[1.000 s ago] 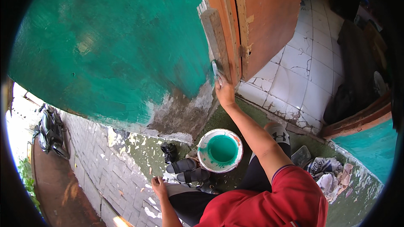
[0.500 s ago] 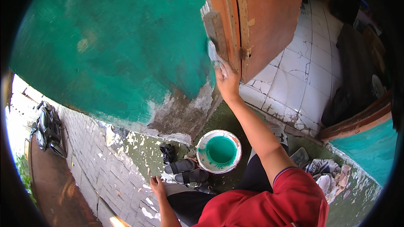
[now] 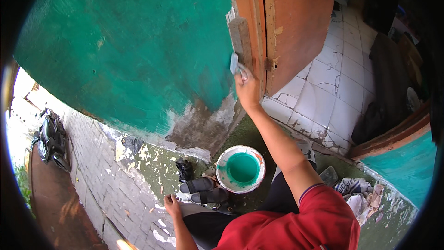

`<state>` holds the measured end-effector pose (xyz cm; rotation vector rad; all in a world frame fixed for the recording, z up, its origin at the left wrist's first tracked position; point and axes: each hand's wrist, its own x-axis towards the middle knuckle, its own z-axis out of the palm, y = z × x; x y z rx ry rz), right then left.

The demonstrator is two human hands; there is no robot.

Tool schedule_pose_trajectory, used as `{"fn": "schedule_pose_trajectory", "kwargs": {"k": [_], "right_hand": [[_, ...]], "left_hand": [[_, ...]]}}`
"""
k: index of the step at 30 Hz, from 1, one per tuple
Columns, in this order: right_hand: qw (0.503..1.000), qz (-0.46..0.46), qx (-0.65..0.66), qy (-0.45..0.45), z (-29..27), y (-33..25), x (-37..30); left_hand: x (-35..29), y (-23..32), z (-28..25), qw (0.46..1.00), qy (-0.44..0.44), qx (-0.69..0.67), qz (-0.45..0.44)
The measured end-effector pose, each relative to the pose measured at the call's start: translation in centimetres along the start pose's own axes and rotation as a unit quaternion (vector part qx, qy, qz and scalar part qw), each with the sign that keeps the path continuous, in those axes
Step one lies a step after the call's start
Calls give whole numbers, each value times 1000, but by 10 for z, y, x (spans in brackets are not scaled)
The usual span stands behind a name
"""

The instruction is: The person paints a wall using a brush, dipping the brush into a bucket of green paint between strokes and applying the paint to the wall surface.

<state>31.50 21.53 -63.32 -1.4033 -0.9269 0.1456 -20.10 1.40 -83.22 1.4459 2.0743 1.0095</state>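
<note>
My right hand (image 3: 247, 84) reaches up to the wall, its fingers closed around the handle of a paintbrush (image 3: 234, 63). The brush's bristles lie against the green-painted wall (image 3: 138, 55), right beside the wooden door frame. At my left knee rests my left hand (image 3: 172, 204), fingers curled in, with nothing visible in them. Between my feet and the wall stands a round white bucket (image 3: 242, 169) of green paint. Bare grey patches (image 3: 196, 127) show low on the wall's corner.
An orange wooden door (image 3: 296, 28) stands open onto a cracked white tiled floor (image 3: 319, 83). Black sandals (image 3: 199, 185) lie just left of the bucket. Crumpled cloths and papers (image 3: 360, 194) sit at my right. Grey paving (image 3: 111, 171) with paint flakes runs along the left.
My right hand and the paintbrush have moved slightly down along the wall edge by the door frame. The view has shifted a little; my left hand stays at my knee.
</note>
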Motion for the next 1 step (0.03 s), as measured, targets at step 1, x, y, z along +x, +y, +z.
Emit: {"fn": "schedule_pose_trajectory", "kwargs": {"k": [1], "right_hand": [[997, -37, 70, 26, 1, -2, 9]], "left_hand": [[2, -1, 0, 1000, 0, 15, 10]]}}
